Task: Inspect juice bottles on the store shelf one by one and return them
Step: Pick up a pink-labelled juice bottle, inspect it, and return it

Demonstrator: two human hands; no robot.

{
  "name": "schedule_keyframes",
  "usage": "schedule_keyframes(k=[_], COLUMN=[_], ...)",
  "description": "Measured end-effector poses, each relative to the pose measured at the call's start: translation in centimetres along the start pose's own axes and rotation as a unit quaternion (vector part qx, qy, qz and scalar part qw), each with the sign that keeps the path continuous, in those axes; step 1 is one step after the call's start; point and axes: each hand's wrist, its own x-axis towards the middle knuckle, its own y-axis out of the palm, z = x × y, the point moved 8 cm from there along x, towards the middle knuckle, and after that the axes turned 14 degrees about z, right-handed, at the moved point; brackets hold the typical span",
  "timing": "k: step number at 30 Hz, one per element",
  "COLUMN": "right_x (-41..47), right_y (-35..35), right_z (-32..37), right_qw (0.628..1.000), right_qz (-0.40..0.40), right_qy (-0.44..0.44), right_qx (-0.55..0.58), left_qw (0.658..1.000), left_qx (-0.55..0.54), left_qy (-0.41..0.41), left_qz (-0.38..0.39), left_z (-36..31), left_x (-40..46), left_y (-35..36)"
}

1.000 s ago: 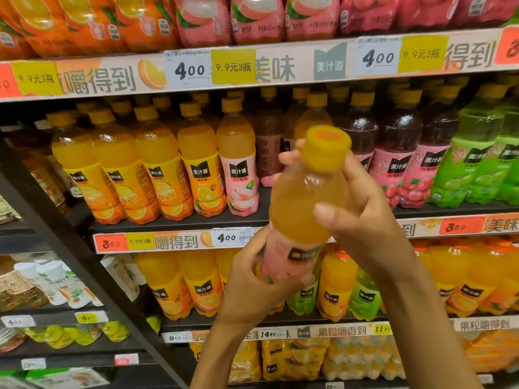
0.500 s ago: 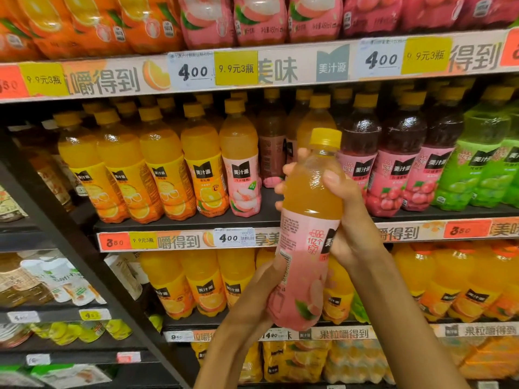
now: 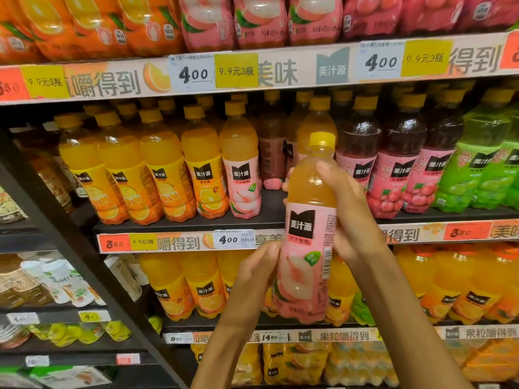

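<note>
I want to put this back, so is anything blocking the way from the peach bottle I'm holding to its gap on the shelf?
Nothing visible blocks it: the gap behind the peach juice bottle looks open.

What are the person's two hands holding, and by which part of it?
A clear plastic peach-juice bottle with a pink label: the right hand grips its upper body, the left hand its lower label.
</note>
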Motion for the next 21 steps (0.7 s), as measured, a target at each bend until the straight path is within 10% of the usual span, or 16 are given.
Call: schedule_keyframes(k=[12,21], right_x=[0.2,-0.1], right_y=[-0.8,0.3], right_z=[-0.8,-4.9], right_qw=[0.997,0.969], right_qz=[0.001,0.029], right_qy=[0.055,0.203], right_qx=[-0.050,0.141], left_qw=[0.984,0.941], left_qx=[-0.143,-0.319], left_qy=[-0.093,-0.048], left_qz=[0.058,0.102], left_z=[1.6,-0.3], left_x=[-0.4,-0.7], left_y=[1.1,3.3])
